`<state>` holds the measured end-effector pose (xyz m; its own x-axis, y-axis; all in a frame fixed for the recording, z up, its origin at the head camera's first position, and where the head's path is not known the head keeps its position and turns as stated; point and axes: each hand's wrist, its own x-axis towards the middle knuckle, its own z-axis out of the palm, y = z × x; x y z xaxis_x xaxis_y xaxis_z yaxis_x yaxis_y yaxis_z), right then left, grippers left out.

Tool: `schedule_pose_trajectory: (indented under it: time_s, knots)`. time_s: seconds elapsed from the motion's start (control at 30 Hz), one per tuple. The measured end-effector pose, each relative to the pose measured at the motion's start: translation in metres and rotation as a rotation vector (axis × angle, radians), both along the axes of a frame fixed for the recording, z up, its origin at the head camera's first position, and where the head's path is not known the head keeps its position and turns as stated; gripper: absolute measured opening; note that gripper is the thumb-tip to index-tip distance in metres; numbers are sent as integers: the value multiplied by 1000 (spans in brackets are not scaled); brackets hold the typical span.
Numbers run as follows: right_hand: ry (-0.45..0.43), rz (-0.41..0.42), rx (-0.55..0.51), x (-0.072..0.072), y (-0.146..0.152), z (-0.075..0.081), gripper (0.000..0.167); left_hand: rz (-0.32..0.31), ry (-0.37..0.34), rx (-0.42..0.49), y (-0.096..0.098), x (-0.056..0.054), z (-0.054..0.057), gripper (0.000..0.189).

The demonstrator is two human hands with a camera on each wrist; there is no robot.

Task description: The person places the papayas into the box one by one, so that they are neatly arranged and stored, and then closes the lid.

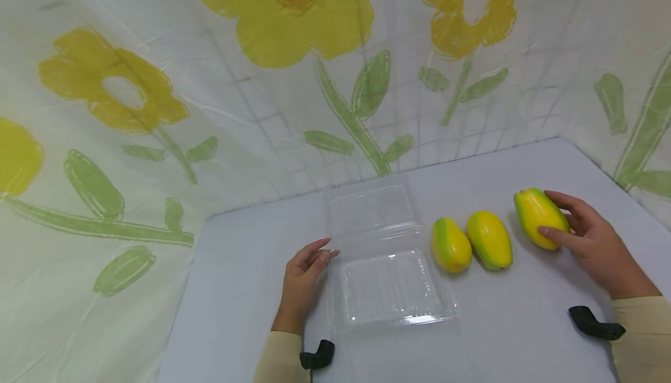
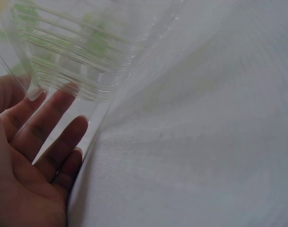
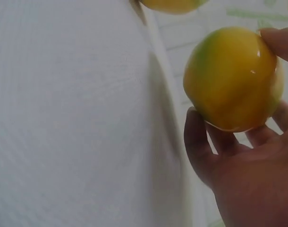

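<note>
In the head view my right hand grips a yellow-green papaya at the right, thumb on the near side and fingers round the far side. The right wrist view shows this papaya end-on, held over the white tabletop. Two more papayas lie side by side, one close to the container and one to its right. A clear plastic clamshell container lies with its lid folded back. My left hand pinches its left rim, with fingers under the plastic in the left wrist view.
The white table ends against a hanging cloth printed with yellow flowers. A black wrist mount sits at the left wrist and another at the right wrist.
</note>
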<state>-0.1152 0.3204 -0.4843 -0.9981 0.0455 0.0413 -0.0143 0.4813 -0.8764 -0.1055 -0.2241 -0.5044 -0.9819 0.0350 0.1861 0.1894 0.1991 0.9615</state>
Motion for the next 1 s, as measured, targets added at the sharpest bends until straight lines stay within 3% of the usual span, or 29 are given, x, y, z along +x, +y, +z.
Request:
schedule_pose_trajectory:
  time_s: [0.27,1.0]
  knots:
    - [-7,21,17,0,-4,9,83,-16,6,12,1,0,1,36]
    - [176,68,86,6,-34,39,83,-28,14,32,0,0,2,38]
